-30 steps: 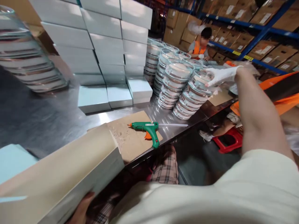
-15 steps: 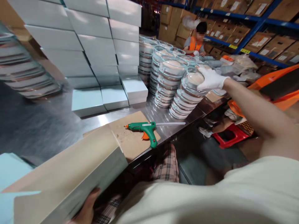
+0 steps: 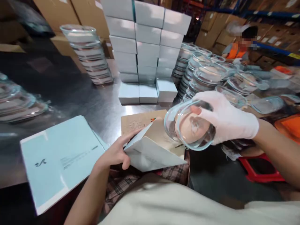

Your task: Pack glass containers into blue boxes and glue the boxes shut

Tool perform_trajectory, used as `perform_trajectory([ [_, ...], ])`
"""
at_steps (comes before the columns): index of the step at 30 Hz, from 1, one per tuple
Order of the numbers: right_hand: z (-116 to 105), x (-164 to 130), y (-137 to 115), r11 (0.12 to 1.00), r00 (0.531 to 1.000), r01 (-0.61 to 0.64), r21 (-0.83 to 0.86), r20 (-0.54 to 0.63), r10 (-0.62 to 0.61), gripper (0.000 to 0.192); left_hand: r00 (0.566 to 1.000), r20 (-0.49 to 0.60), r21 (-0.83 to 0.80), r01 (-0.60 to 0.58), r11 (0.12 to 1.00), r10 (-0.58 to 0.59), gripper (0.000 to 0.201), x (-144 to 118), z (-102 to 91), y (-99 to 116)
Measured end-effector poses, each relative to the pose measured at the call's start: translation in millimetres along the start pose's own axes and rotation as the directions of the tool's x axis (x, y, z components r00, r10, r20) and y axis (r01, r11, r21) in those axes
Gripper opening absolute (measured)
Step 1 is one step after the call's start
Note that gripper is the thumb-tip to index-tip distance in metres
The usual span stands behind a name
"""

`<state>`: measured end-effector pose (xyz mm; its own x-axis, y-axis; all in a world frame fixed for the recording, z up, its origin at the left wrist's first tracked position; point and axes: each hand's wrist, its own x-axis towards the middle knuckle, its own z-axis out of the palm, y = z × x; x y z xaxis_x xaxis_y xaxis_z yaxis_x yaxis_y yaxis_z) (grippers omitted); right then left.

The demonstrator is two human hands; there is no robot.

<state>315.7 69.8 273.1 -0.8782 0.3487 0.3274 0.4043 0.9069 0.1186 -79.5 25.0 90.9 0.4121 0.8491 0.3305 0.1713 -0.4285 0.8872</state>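
My right hand [image 3: 225,120], in a white glove, grips a clear glass bowl [image 3: 188,126] and holds it tilted in the air above the table's front edge. My bare left hand [image 3: 116,153] holds an open pale box [image 3: 152,150] by its near corner, just left of the bowl. A brown cardboard sheet [image 3: 138,120] lies under the box. Stacks of glass bowls [image 3: 206,75] stand behind my right hand.
A light blue box lid [image 3: 58,159] lies at the front left of the steel table [image 3: 98,106]. A pile of white boxes [image 3: 145,40] stands at the back, another bowl stack [image 3: 87,53] left of it. A person in an orange vest [image 3: 236,47] sits far right. A red stool [image 3: 262,170] is on the floor.
My right hand lifted a glass bowl off the stack and brought it toward me, next to the box. The box has moved to the centre, and my view turned left.
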Motion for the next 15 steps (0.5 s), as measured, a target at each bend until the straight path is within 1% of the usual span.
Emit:
perform_trajectory([
  [1, 3.1, 10.0, -3.2, 0.997, 0.996, 0.061, -0.037, 0.062, -0.058, 0.091, 1.0, 0.026, -0.039, 0.016, 0.999, -0.015, 0.129, 0.2, 0.9, -1.4],
  [2, 5.9, 20.9, -7.5, 0.995, 0.992, 0.082, -0.06, 0.099, -0.075, 0.081, 0.999, 0.02, -0.064, 0.027, 0.998, -0.026, 0.128, -1.0, 4.4, -4.1],
  [3, 8.2, 32.3, -12.6, 0.994, 0.989, 0.086, -0.071, 0.124, -0.077, 0.068, 0.999, -0.013, -0.077, 0.034, 0.996, -0.036, 0.126, -3.4, 10.5, -7.9],
  [4, 9.9, 43.6, -18.4, 0.994, 0.987, 0.089, -0.063, 0.14, -0.079, 0.057, 0.997, -0.07, -0.087, 0.036, 0.996, -0.042, 0.124, -6.4, 18.8, -12.8],
  [5, 10.9, 54.4, -24.2, 0.995, 0.983, 0.099, -0.025, 0.157, -0.094, 0.051, 0.988, -0.144, -0.098, 0.034, 0.995, -0.048, 0.122, -9.9, 29.0, -18.5],
  [6, 10.9, 63.8, -29.7, 0.993, 0.979, 0.107, 0.045, 0.168, -0.113, 0.049, 0.971, -0.233, -0.11, 0.026, 0.994, -0.052, 0.122, -13.9, 40.5, -25.1],
  [7, 9.9, 71.2, -34.2, 0.985, 0.977, 0.113, 0.131, 0.164, -0.134, 0.049, 0.941, -0.335, -0.12, 0.013, 0.993, -0.052, 0.122, -18.3, 52.3, -32.3],
  [9, 6.8, 79.6, -40.4, 0.957, 0.981, 0.11, 0.267, 0.125, -0.147, 0.049, 0.859, -0.511, -0.107, -0.02, 0.994, -0.038, 0.126, -27.6, 74.6, -47.6],
  [10, 6.2, 80.9, -42.4, 0.943, 0.986, 0.099, 0.316, 0.096, -0.136, 0.05, 0.818, -0.574, -0.08, -0.025, 0.996, -0.026, 0.128, -32.0, 83.8, -54.9],
  [12, 10.4, 80.6, -46.4, 0.909, 0.994, 0.058, 0.414, 0.06, -0.091, 0.052, 0.768, -0.64, -0.018, -0.011, 1.0, -0.003, 0.126, -39.6, 97.0, -67.3],
  [13, 15.9, 80.1, -49.1, 0.874, 0.994, 0.043, 0.485, 0.063, -0.084, 0.051, 0.752, -0.66, 0.009, -0.005, 1.0, 0.01, 0.121, -42.7, 101.1, -71.8],
  [15, 32.5, 78.5, -55.3, 0.758, 0.989, 0.018, 0.652, 0.101, -0.111, 0.045, 0.74, -0.671, 0.045, -0.018, 0.999, 0.043, 0.111, -47.8, 105.7, -78.1],
])
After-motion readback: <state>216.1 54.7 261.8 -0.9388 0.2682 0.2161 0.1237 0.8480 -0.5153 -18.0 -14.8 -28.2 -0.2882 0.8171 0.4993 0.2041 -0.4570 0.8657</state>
